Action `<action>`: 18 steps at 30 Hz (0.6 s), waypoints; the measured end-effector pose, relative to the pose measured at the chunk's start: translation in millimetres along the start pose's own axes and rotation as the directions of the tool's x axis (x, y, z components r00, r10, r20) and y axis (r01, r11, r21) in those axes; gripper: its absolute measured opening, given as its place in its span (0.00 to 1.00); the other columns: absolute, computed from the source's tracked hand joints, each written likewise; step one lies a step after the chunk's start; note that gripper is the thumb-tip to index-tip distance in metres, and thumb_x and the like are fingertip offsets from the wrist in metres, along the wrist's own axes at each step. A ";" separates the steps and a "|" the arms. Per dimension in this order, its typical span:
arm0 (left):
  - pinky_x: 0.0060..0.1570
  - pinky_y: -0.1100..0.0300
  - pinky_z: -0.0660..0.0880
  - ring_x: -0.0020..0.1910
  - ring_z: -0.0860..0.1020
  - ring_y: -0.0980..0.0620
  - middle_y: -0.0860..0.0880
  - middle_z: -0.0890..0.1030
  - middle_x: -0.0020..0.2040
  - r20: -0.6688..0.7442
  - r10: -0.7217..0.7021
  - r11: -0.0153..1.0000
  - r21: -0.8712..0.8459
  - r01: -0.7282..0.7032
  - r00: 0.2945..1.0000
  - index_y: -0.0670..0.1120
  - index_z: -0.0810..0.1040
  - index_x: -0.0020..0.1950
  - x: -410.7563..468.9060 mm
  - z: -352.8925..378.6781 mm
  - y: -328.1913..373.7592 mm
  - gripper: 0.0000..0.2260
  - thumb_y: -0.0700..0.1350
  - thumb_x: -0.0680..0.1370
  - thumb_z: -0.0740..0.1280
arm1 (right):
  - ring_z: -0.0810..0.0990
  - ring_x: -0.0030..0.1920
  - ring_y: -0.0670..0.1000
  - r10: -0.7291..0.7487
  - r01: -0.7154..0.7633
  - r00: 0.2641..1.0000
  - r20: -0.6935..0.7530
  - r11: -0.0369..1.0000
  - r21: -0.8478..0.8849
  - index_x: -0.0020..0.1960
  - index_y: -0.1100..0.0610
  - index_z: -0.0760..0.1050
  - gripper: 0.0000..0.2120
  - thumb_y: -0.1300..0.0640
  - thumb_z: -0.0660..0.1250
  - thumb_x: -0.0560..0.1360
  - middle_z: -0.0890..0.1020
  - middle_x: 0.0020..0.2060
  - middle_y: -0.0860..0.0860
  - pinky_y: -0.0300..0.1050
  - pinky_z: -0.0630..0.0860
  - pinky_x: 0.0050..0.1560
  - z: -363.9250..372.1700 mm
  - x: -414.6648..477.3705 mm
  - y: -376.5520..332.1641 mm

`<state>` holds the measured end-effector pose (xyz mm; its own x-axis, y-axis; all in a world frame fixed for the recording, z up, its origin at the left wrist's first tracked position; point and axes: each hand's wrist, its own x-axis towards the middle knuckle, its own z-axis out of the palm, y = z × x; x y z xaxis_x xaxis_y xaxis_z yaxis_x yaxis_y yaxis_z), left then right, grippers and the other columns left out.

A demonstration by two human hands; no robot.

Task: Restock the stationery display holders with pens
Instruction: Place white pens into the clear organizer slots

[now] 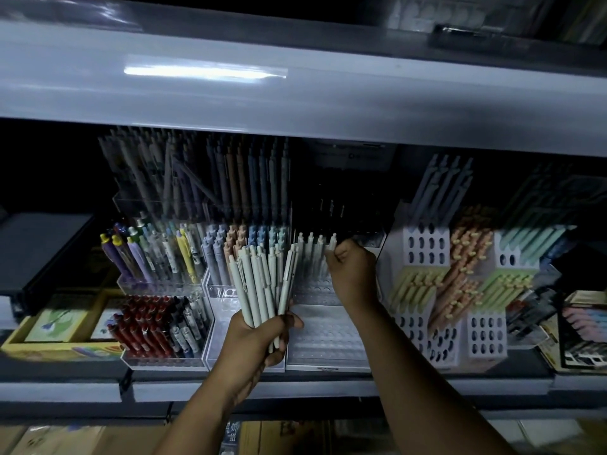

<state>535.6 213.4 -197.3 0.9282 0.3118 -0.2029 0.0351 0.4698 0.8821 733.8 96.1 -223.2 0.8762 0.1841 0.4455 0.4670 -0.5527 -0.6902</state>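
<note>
A dim shop shelf [295,103] is looming over a crowded stationery display, where a person is restocking pens. To the left, clear tubs [157,280] are standing packed with mixed coloured pens and red pens [144,326]. To the right, white holders [427,244] are carrying pastel pens in yellow, orange and green.

Between them, a clear stepped holder [323,336] is sitting mostly bare, its lower tiers showing row upon row of unfilled holes. Only its back row [310,254] is carrying pens, a handful standing upright.

The left hand [256,336] is gripping a thick bundle of pale pens [262,284], its fingers wrapping round their lower ends so that they are fanning upward in front of the holder. The right hand [353,267] is reaching to the back row, its fingers curling in and pinching a single pen [332,246] at the right end of that row, seemingly seating it in a hole.

By the look of it, this holder is only beginning to fill. The front tiers are waiting, and the bundle in hand is suggesting many more placements ahead.
</note>
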 end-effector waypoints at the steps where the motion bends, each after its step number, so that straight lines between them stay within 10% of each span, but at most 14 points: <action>1: 0.25 0.61 0.59 0.25 0.67 0.51 0.36 0.82 0.43 0.001 0.003 1.000 0.001 -0.003 1.000 0.33 0.77 0.61 -0.4 0.1 0.5 0.20 0.38 0.71 0.69 | 0.73 0.29 0.52 0.006 -0.006 1.000 0.004 1.000 -0.011 0.34 0.63 0.70 0.17 0.63 0.74 0.77 0.74 0.28 0.55 0.46 0.69 0.33 0.0 -0.7 -0.5; 12: 0.26 0.59 0.58 0.25 0.66 0.50 0.32 0.81 0.42 0.009 0.022 0.999 0.041 -0.022 1.000 0.30 0.77 0.57 -0.4 4.1 3.0 0.18 0.38 0.71 0.71 | 0.73 0.35 0.47 0.074 -0.074 0.996 0.045 0.997 0.004 0.48 0.61 0.75 0.07 0.64 0.73 0.76 0.74 0.33 0.47 0.35 0.67 0.36 -5.5 -6.5 -4.7; 18: 0.25 0.59 0.58 0.26 0.65 0.49 0.30 0.81 0.43 0.001 0.031 0.998 0.051 -0.031 1.000 0.33 0.80 0.53 5.1 6.6 -1.3 0.05 0.30 0.78 0.68 | 0.79 0.31 0.45 0.202 -0.231 0.973 0.115 0.895 0.381 0.46 0.61 0.77 0.04 0.62 0.69 0.80 0.79 0.31 0.49 0.52 0.77 0.37 -24.0 -29.2 -28.4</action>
<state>542.7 209.0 -196.6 0.9293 0.3254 -0.1747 0.0248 0.4171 0.9085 692.1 87.0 -202.9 0.9603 0.1610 0.2279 0.2608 -0.2277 -0.9381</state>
